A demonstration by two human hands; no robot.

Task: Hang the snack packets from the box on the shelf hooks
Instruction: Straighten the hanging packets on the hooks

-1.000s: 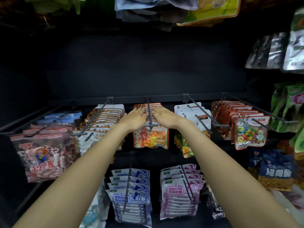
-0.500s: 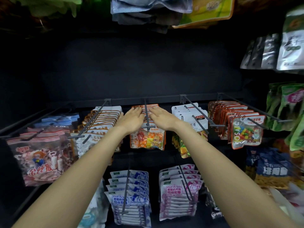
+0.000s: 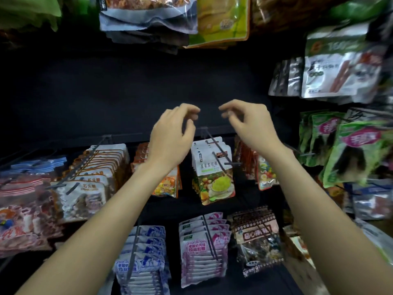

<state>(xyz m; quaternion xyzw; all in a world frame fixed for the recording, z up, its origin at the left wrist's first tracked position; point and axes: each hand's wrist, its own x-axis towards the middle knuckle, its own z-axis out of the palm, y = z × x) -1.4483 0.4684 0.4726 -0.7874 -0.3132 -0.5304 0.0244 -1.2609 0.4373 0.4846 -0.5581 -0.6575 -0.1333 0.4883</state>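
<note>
both hands have lifted off the candy packets (image 3: 168, 184); left hand (image 3: 172, 137) and right hand (image 3: 253, 128) hover loosely curled, empty; a careless pull-back could snag the hook (image 3: 219, 153).

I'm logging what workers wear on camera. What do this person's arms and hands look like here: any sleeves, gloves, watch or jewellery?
Both forearms are bare up to the bottom edge of the picture, with no sleeve in view. The left hand and right hand wear no gloves, and no watch, bracelet or ring shows. The fingertips are motion-blurred, so nail details cannot be told.
</note>
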